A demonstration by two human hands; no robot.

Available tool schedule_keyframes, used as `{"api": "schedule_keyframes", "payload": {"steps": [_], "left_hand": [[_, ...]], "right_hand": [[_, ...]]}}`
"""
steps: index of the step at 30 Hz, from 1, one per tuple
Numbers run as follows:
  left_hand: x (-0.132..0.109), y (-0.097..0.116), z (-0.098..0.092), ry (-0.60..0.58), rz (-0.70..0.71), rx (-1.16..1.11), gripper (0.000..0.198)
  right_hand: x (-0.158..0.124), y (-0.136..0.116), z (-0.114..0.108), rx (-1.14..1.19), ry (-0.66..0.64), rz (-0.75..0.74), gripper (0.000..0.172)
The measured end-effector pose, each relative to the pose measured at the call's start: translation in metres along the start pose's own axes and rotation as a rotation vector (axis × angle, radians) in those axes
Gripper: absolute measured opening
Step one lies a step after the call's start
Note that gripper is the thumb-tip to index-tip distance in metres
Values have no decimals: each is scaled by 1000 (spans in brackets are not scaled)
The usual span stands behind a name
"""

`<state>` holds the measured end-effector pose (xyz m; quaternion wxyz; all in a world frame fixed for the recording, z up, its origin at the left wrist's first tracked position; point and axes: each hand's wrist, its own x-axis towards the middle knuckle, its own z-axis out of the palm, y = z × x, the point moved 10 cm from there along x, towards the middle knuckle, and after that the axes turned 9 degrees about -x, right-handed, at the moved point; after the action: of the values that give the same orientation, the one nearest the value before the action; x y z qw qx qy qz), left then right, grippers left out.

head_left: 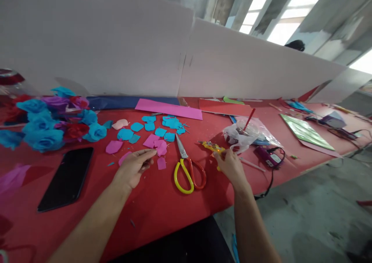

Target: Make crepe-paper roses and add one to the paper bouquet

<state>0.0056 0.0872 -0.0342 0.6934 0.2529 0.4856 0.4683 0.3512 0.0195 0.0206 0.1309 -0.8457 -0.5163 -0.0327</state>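
Observation:
My left hand (136,166) is closed in a pinch at the edge of a small pink paper flower (161,147), above the red table. Pink and blue cut paper petals (136,127) lie scattered around and beyond it. My right hand (231,166) is closed around a yellow glue gun (211,146), whose nozzle points left; the palm hides part of its handle. Between the hands rests a pair of scissors (183,154) with one yellow and one red handle loop, its blades pointing away from me.
Blue, red and purple paper flowers (43,125) stand at the left, behind a black phone (67,177). A plastic cup with a red straw (248,123) sits in a white bag. Farther right are a purple box with a cable (269,157) and a green sheet (307,131). White panels (116,42) border the back.

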Motion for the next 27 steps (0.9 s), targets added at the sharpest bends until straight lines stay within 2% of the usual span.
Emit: {"api": "schedule_keyframes", "payload": {"steps": [5,9,14,17,20,23,25,27], "left_hand": [[1,0,-3,6,-12,-11,28],[2,1,-2,4,-20,-14,27],[1,0,0,-7,-28,15,26],[2,-2,-1,-12,-46,19,28],[3,-3,-1,-17,-47,10,29],[4,-3,-1,-13,-39,1,28],[2,-4,1,-13,-46,2,26],[0,-3,3,-17,-56,8,23]], "right_hand": [[4,11,16,39,-69,92,28],[-1,12,15,25,-84,99,29],[-9,14,20,-82,-192,160,35],[-13,16,16,-65,-167,188,36],[-23,18,6,137,-41,191,35],[-41,17,-5,507,96,187,36],[-53,11,-6,737,86,191,36],[-61,-4,-4,909,-8,182,36]]}}
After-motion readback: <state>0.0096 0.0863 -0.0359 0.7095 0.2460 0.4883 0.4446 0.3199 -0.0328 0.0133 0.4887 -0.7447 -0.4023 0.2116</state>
